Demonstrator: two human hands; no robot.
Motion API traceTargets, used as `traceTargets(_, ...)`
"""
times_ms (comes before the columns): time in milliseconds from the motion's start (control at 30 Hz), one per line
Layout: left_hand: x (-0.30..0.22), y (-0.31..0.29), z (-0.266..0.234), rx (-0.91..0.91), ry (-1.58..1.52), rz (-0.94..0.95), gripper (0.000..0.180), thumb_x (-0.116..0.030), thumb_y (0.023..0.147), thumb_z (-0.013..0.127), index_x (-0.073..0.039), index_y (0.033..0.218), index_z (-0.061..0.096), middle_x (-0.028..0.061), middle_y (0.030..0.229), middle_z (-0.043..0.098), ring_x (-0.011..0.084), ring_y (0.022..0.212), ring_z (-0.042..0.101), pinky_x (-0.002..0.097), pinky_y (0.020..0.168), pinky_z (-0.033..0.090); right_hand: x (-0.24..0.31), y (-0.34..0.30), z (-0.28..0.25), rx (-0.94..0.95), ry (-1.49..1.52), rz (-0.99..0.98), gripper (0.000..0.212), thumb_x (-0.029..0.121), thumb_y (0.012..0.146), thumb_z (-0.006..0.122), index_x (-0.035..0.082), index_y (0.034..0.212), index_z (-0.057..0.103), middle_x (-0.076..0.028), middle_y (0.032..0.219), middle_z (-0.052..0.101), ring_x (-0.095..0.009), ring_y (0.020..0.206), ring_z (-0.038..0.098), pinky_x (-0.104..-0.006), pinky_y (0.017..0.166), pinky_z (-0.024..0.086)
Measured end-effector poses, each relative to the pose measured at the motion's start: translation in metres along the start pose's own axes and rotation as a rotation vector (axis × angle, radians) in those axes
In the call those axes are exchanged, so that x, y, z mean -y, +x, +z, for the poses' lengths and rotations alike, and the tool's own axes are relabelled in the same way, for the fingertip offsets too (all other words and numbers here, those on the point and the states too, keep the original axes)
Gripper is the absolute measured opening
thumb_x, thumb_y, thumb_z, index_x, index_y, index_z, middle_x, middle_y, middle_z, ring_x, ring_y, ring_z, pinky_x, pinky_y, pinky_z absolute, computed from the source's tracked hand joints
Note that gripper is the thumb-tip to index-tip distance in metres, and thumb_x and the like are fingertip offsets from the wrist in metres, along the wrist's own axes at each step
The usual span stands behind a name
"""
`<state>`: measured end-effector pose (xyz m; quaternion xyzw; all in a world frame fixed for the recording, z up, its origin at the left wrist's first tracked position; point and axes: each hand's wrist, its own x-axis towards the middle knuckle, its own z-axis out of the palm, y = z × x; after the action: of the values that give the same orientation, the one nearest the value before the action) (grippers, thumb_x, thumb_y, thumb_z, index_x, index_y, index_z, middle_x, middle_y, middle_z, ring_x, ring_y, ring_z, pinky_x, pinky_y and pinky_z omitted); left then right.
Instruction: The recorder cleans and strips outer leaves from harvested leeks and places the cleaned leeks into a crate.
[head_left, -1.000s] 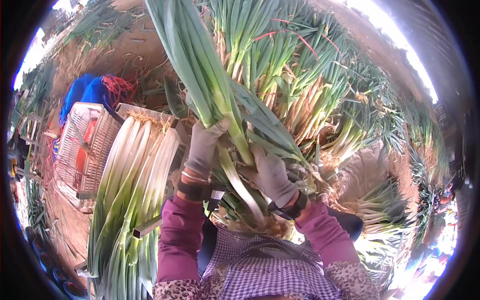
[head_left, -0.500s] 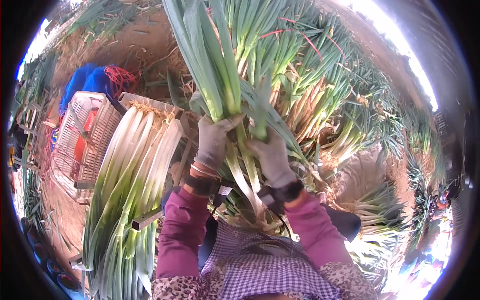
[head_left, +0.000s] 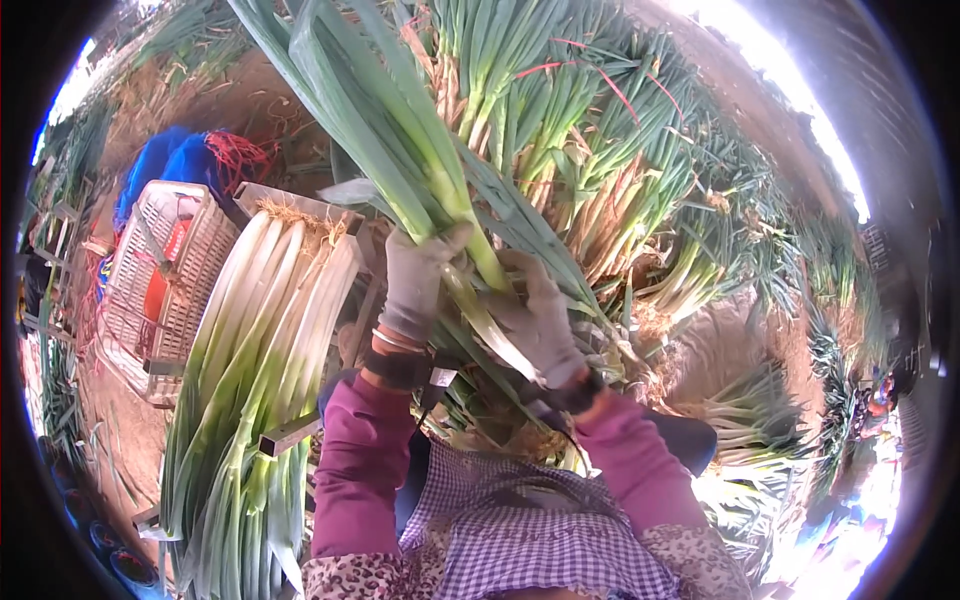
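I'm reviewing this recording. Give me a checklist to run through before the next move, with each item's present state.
1. Left hand gripping the held stalks: ok, closed around them.
2. Right hand gripping them: cannot tell; its grasp is partly hidden.
3. Gloves worn on both hands: ok.
4. Lower ends of the held stalks lined up: cannot tell; the right hand hides part of them.
5. Stacked stalks in the metal rack: ok, roots at its far end.
6. White basket apart from both hands: ok, left of the rack.
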<state>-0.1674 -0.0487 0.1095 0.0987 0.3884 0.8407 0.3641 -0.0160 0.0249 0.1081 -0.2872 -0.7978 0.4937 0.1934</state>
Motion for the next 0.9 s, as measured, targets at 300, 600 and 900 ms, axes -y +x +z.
traceTargets(300,-0.004,0.004,-0.008,0.132,0.197,0.089,0.011,-0.003,0.084,0.068,0.001,0.093,0.064,0.0048,0.072,0.064,0.0117,0.055,0.058,0.0239,0.049,0.045,0.019,0.000,0.018,-0.321,-0.434,-0.529,0.026,0.008,0.083,0.062,0.006,0.109,0.062,-0.007,0.099,0.067,-0.025,0.082,0.064,-0.0347,0.070,0.052)
traceTargets(600,0.000,-0.003,0.006,0.078,0.230,0.076,0.018,0.000,0.077,0.073,0.002,0.094,0.065,0.0039,0.072,0.064,0.0120,0.054,0.058,0.0239,0.049,0.045,0.010,0.012,0.007,-0.314,-0.239,-0.255,0.023,0.004,0.071,0.075,0.009,0.091,0.066,-0.008,0.084,0.063,-0.023,0.080,0.066,-0.0352,0.070,0.053)
traceTargets(900,-0.020,0.006,-0.010,-0.088,0.264,0.156,0.015,0.000,0.077,0.075,0.000,0.089,0.065,0.0008,0.070,0.062,0.0062,0.052,0.052,0.0202,0.046,0.039,0.005,-0.013,-0.002,-0.005,0.189,-0.164,0.017,0.014,0.082,0.068,0.002,0.092,0.062,-0.011,0.093,0.064,-0.023,0.083,0.063,-0.0356,0.071,0.050)
